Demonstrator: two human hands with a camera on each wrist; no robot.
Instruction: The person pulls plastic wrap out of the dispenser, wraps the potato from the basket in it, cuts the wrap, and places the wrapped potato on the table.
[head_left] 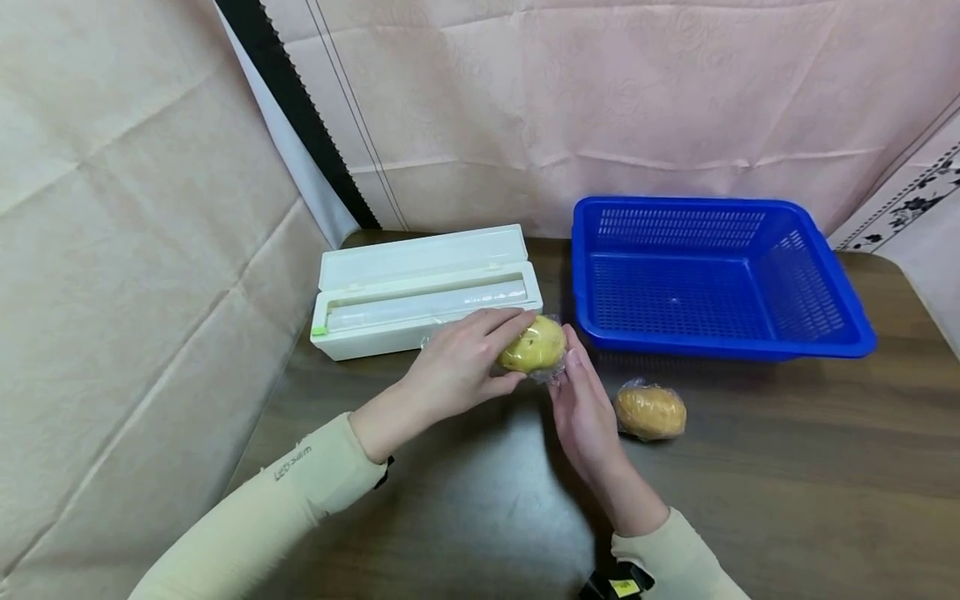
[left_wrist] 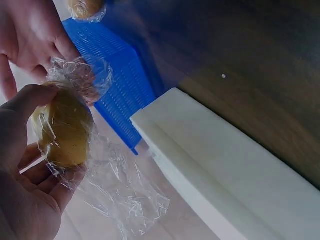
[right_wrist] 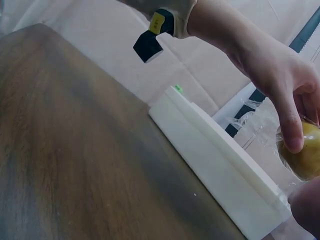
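My left hand [head_left: 467,358] grips a yellow potato [head_left: 534,343], thumb on one side and fingers on the other. Clear cling film [left_wrist: 127,192] lies around the potato, with a crumpled bunch at one end and a loose flap hanging from the other in the left wrist view. Fairly straight fingers of my right hand [head_left: 588,421] touch the bunched film on the potato's right side. A second wrapped item [head_left: 650,412], yellow-brown and potato-like, rests on the table just right of that hand.
A white cling film box [head_left: 427,292] with its lid raised and a roll inside stands behind my left hand. At the back right is a blue plastic basket [head_left: 720,346]. All stand on a brown wooden table [head_left: 787,450], with pale cloth [head_left: 600,100] hung behind.
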